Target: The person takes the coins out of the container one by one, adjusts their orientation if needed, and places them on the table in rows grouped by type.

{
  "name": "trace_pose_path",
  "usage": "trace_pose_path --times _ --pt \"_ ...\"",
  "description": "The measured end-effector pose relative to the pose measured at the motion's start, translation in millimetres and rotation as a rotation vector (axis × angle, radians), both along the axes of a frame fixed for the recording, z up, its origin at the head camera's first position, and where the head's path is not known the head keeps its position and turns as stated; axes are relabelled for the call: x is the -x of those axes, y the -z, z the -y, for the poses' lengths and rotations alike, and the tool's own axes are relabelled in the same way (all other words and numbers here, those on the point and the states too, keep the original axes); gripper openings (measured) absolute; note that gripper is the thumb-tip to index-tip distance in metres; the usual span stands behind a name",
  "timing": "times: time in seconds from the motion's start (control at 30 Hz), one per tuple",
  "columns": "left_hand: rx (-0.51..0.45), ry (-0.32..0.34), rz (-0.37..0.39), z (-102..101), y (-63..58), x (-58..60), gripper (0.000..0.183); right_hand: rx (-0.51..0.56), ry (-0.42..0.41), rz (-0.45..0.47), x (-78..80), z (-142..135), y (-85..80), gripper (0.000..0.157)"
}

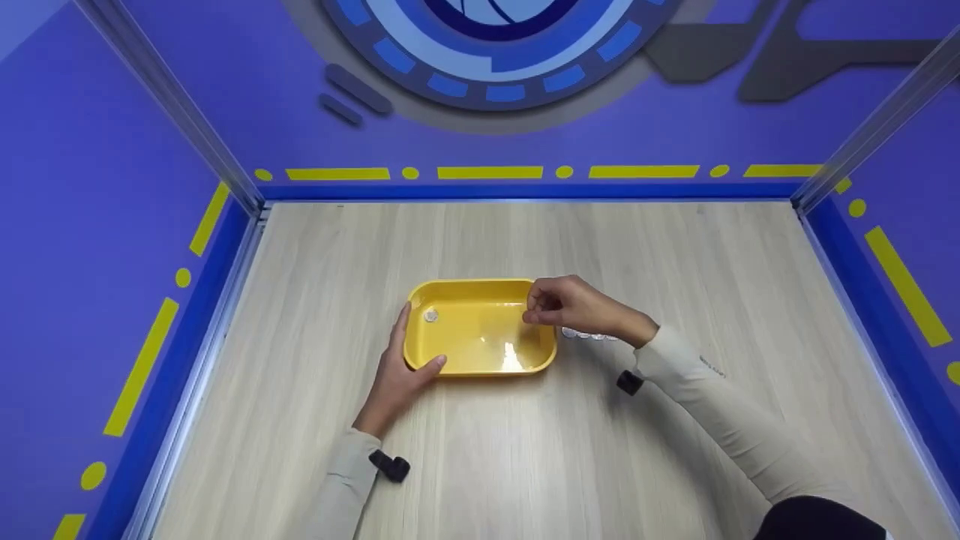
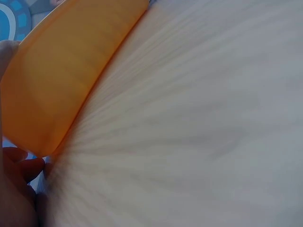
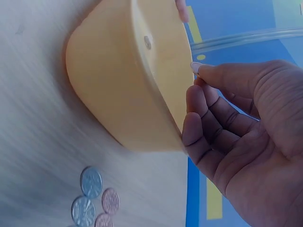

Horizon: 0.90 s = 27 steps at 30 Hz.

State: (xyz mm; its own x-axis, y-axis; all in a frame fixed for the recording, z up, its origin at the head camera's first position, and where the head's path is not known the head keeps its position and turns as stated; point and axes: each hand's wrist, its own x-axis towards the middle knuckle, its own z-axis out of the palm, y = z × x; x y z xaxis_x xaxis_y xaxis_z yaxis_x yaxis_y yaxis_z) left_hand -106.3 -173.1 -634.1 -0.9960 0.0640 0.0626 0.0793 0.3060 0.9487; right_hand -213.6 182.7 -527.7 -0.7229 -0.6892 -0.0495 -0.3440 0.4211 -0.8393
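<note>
A yellow rectangular tray (image 1: 480, 373) sits on the table with one silver coin (image 1: 431, 316) inside near its left end. My left hand (image 1: 399, 373) grips the tray's left end, thumb over the front rim and fingers along the outer wall; in the left wrist view, fingers (image 2: 32, 168) show at the tray's corner. Over the tray's right end, my right hand (image 1: 570, 304) has thumb and index finger brought together, pinching a small pale thing mostly hidden by the fingertips. The other fingers curl loosely. Several silver coins (image 3: 91, 182) lie on the table under the right hand.
Farther right on the wooden table (image 1: 480, 457), a row of small things (image 1: 712, 366) lies partly behind the right sleeve (image 1: 720, 405). Blue panels (image 1: 487, 142) with yellow markings wall the table at the back and both sides.
</note>
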Motion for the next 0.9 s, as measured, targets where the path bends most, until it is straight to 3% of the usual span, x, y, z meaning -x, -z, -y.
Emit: trace_pose_path --times 0.47,0.9 --pt "-0.036 0.006 -0.018 -0.3 2.3 0.6 0.112 0.077 0.139 0.035 -8.7 -42.1 11.3 0.014" --pt "-0.025 0.004 -0.011 0.1 0.9 0.7 0.112 0.087 0.263 0.081 -25.2 -76.4 43.8 0.015"
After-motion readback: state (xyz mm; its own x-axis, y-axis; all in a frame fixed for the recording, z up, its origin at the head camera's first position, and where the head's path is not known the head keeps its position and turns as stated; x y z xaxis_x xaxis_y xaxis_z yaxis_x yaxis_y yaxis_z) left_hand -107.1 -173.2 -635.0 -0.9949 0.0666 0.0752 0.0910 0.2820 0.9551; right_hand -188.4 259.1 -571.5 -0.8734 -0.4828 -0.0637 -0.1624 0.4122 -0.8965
